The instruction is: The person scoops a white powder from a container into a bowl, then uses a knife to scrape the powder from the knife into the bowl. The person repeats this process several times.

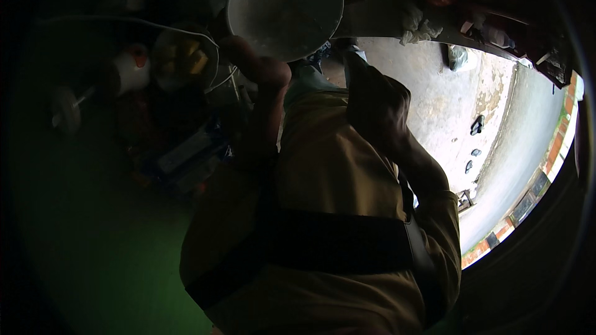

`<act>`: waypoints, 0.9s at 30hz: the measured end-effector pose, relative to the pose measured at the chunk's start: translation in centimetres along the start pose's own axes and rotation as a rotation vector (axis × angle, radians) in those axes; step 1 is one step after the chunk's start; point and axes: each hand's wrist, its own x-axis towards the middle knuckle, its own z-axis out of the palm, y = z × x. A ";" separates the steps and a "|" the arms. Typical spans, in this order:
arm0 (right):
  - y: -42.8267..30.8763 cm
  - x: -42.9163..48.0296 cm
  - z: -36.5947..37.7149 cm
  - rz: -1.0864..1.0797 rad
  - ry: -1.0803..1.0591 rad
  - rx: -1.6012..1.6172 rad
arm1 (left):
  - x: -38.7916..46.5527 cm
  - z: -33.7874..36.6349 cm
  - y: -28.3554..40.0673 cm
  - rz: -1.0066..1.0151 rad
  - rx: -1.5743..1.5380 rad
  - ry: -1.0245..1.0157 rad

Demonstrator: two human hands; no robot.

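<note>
At the top middle of the head view, my left hand (pixel 260 65) grips the near left rim of a round, pale bowl or basin (pixel 285 11), whose inside faces the camera. Some of its fingers are hidden in shadow behind the rim. My right hand (pixel 379 102) is curled to the right of my body, below the bowl and apart from it. A pale, narrow thing (pixel 356 58) shows at its fingertips, but what it is and whether the hand holds it cannot be told. Left of my left hand, a dim container (pixel 212 67) has yellow chunks (pixel 191 59) in it.
A white container with a red-orange spot (pixel 132 67) and a white cable (pixel 153 23) lie left. Crumpled pale plastic (pixel 419 28) is on the dark surface at upper right. A plastic bag (pixel 458 58) and several dark shoes or sandals (pixel 477 125) rest on the concrete floor (pixel 419 88).
</note>
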 end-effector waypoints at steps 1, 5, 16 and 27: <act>-0.3 -0.4 0.2 -0.072 -0.011 0.041 | 0.1 0.2 -0.2 0.020 -0.002 0.018; -0.5 -0.5 0.6 -0.156 -0.065 0.041 | 0.8 0.7 0.0 -0.066 -0.050 0.088; 4.7 2.0 0.8 -0.163 0.124 -0.204 | 3.0 -1.1 3.3 0.216 0.278 0.020; 8.0 8.8 13.7 0.002 0.282 0.092 | 8.0 13.4 -8.4 -0.276 -0.507 0.179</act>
